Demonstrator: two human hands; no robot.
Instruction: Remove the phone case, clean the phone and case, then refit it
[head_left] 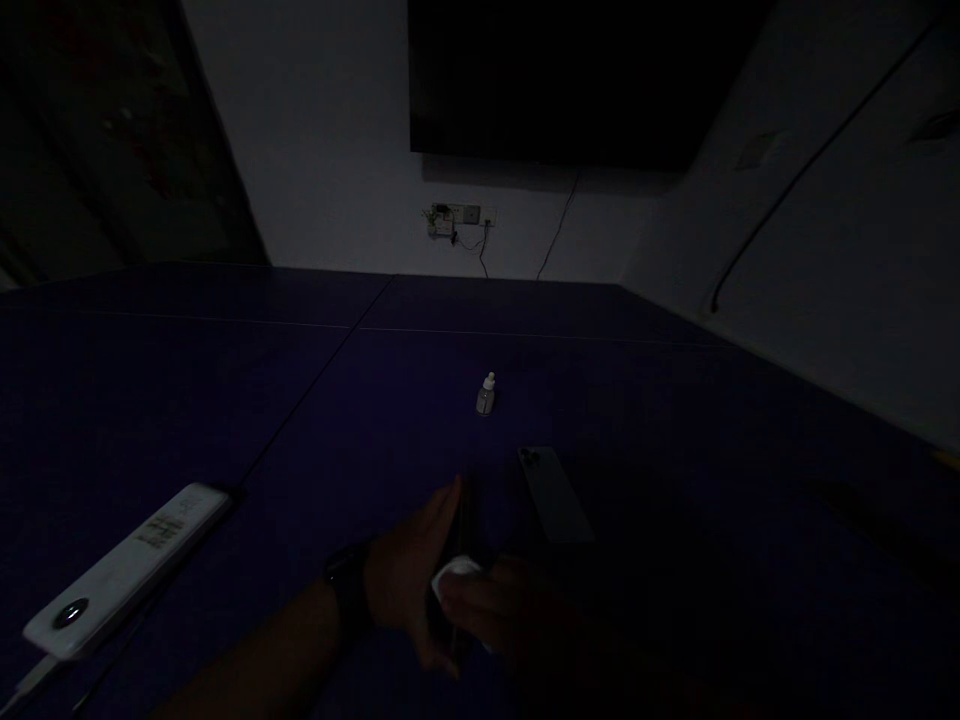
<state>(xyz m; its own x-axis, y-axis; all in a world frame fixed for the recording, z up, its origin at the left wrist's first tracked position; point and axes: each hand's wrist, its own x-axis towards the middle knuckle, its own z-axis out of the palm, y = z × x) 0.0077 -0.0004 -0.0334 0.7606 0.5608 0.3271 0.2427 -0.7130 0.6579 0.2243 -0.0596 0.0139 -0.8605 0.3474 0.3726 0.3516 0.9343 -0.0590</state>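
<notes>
In the dim light my left hand (409, 585), with a dark watch (349, 590) on its wrist, grips a slim dark flat object (464, 515) by its edges. The kind of this object is too dark to make out. My right hand (495, 605) is closed on a white cloth or tissue (456, 568), which it presses against the object's face. A grey phone (559, 500) lies camera side up to the right of my hands. Farther off stands a small clear bottle (485, 400) with a white top.
A long white device (127, 570) with a round dark button and a cable lies at the left on the dark blue surface (405, 400). Beyond are a wall with sockets (461, 215), hanging cables and a large black screen (570, 80).
</notes>
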